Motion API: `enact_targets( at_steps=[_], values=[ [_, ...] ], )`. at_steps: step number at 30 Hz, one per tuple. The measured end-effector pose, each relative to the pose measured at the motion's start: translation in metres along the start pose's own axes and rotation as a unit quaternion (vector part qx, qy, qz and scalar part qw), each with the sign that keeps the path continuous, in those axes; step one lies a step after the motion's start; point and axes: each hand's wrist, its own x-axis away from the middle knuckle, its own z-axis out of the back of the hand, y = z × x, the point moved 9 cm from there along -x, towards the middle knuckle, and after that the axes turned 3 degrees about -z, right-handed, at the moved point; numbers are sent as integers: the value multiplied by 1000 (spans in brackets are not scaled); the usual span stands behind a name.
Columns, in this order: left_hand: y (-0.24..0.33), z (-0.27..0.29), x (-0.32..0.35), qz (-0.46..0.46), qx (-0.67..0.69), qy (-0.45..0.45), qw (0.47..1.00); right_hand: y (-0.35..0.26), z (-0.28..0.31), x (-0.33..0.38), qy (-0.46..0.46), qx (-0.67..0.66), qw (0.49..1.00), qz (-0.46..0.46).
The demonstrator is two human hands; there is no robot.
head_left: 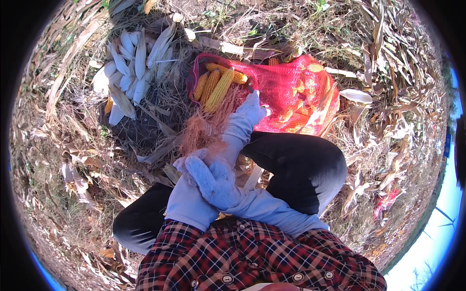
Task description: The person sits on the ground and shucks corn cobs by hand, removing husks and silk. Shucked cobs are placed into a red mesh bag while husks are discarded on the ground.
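My left hand (pixel 253 107), in a pale glove, reaches forward to the open mouth of a red mesh bag (pixel 296 89) and grips its rim. Several husked yellow corn cobs (pixel 217 86) lie in that mouth, and more show through the mesh. My right hand (pixel 209 178), also gloved, lies across my left forearm with its fingers curled over the light blue sleeve. A tuft of orange fibres (pixel 204 127) hangs beside the forearm.
A pile of pale unhusked corn ears (pixel 130 68) lies at the upper left on dry stalks. Dry husks and leaves (pixel 383 145) cover the ground all around. My knees in black trousers (pixel 303 167) are bent on either side of my arms.
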Motion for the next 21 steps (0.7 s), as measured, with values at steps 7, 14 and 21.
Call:
enact_targets(
  at_steps=[7, 14, 21],
  values=[
    [-23, -28, 7, 85, -172, -120, 974, 12, 9, -4, 7, -189, 974, -125],
    [-29, -14, -10, 67, 17, -102, 992, 25, -7, 8, -18, -203, 955, -215],
    [91, 43, 17, -10, 424, -129, 896, 14, -15, 11, -77, -232, 928, -282]
  ],
)
